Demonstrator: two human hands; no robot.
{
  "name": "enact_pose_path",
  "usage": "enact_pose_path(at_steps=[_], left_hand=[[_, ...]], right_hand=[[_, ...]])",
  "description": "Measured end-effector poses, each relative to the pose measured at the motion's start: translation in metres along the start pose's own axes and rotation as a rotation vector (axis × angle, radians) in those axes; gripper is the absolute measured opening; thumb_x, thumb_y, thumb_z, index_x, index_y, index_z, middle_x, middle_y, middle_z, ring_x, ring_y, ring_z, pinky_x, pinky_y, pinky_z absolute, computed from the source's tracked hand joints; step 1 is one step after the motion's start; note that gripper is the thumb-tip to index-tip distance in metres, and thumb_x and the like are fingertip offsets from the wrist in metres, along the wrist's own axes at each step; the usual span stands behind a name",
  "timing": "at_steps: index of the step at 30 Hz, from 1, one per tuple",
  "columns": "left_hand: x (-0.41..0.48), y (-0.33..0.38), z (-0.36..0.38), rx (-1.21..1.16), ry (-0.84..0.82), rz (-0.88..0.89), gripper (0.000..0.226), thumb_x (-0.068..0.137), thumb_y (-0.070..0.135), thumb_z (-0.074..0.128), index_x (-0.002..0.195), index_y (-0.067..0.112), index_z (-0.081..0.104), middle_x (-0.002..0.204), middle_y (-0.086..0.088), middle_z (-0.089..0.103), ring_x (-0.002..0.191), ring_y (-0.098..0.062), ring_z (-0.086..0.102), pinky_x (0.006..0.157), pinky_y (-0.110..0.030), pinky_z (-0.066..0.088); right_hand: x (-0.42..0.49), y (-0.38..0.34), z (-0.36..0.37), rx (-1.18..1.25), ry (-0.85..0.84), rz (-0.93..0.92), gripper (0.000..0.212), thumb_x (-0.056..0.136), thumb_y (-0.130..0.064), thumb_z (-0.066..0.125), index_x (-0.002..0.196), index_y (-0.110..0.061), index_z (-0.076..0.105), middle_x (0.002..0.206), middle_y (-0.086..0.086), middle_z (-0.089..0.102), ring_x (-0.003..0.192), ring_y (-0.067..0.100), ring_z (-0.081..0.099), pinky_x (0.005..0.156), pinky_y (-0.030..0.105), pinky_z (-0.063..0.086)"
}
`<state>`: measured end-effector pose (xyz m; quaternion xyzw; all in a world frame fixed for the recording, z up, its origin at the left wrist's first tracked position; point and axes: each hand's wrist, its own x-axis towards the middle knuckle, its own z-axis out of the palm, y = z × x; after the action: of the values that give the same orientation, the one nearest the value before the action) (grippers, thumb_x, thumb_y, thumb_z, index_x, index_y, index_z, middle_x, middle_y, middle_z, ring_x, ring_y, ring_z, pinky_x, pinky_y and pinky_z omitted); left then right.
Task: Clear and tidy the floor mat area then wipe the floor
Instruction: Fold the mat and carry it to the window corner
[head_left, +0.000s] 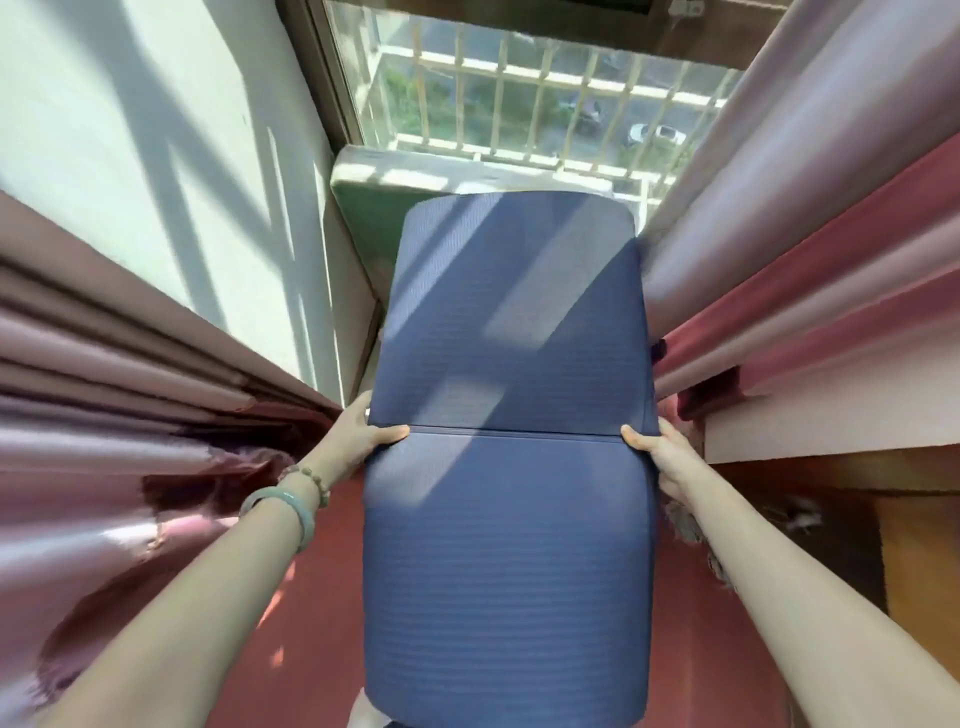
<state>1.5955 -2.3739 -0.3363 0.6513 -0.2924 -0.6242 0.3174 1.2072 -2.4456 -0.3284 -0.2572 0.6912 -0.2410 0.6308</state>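
Both bare arms reached forward, holding a folded blue foam mat off the red floor. The left hand clasped the mat's left edge at the fold seam, thumb lying on top; a jade bangle and bead bracelet circled that wrist. The right hand clasped the opposite edge the same way. Pink curtains pressed close just outside each grip, leaving a narrow passage. Beyond the grips, the mat's far end reached a green cushion below a barred window. No writing was legible.
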Motion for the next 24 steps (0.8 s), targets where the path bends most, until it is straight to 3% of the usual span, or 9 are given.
enact_pose_path(at_steps=[4,7,11,13,17,21,24], left_hand=[[0.039,-0.024,0.01,-0.028,0.053,-0.049,0.055,0.057,0.012,0.075,0.108,0.015,0.055,0.106,-0.011,0.066,0.094,-0.021,0.063,0.088,-0.038,0.051],[0.073,-0.046,0.012,-0.027,0.068,-0.061,0.053,0.059,0.011,0.072,0.108,0.016,0.055,0.106,-0.009,0.066,0.092,-0.019,0.064,0.081,-0.029,0.053],[0.117,-0.083,0.019,0.027,0.087,-0.087,0.053,0.066,-0.001,0.073,0.113,0.011,0.052,0.101,-0.003,0.065,0.089,-0.013,0.061,0.074,-0.021,0.049],[0.141,-0.106,0.021,0.042,0.088,-0.096,0.052,0.061,0.004,0.073,0.109,0.013,0.053,0.096,0.0,0.064,0.086,-0.012,0.059,0.073,-0.02,0.048],[0.194,-0.154,0.021,0.039,0.104,-0.12,0.046,0.055,0.014,0.069,0.096,0.026,0.053,0.096,0.001,0.063,0.085,-0.011,0.058,0.076,-0.022,0.047],[0.243,-0.198,0.021,0.064,0.11,-0.105,0.042,0.057,0.014,0.07,0.094,0.026,0.054,0.102,-0.007,0.062,0.091,-0.016,0.059,0.085,-0.031,0.048],[0.274,-0.222,0.026,0.099,0.111,-0.109,0.046,0.064,0.005,0.073,0.103,0.019,0.054,0.095,-0.002,0.064,0.085,-0.016,0.06,0.069,-0.019,0.049]], right_hand=[[0.044,0.024,0.0,-0.016,0.013,0.053,0.028,0.083,-0.006,0.066,0.108,-0.014,0.056,0.105,0.01,0.066,0.088,0.023,0.064,0.079,0.036,0.053],[0.074,0.045,0.004,0.006,0.035,0.09,0.028,0.084,-0.005,0.065,0.11,-0.011,0.054,0.098,0.007,0.066,0.082,0.021,0.064,0.07,0.032,0.054],[0.117,0.084,0.009,-0.02,0.065,0.117,0.03,0.085,-0.005,0.063,0.112,-0.011,0.052,0.106,0.01,0.064,0.095,0.026,0.062,0.09,0.042,0.05],[0.143,0.104,0.013,-0.011,0.087,0.124,0.03,0.086,-0.003,0.062,0.113,-0.011,0.052,0.108,0.01,0.063,0.099,0.027,0.06,0.095,0.044,0.047],[0.195,0.145,0.025,0.002,0.116,0.122,0.028,0.086,-0.002,0.061,0.11,-0.013,0.054,0.099,0.006,0.064,0.085,0.02,0.061,0.081,0.037,0.05],[0.246,0.184,0.031,0.018,0.153,0.122,0.028,0.085,-0.002,0.062,0.109,-0.014,0.056,0.1,0.006,0.065,0.084,0.019,0.062,0.076,0.034,0.052],[0.279,0.205,0.034,0.031,0.173,0.114,0.029,0.085,-0.003,0.063,0.11,-0.015,0.055,0.098,0.003,0.065,0.084,0.017,0.062,0.072,0.031,0.051]])
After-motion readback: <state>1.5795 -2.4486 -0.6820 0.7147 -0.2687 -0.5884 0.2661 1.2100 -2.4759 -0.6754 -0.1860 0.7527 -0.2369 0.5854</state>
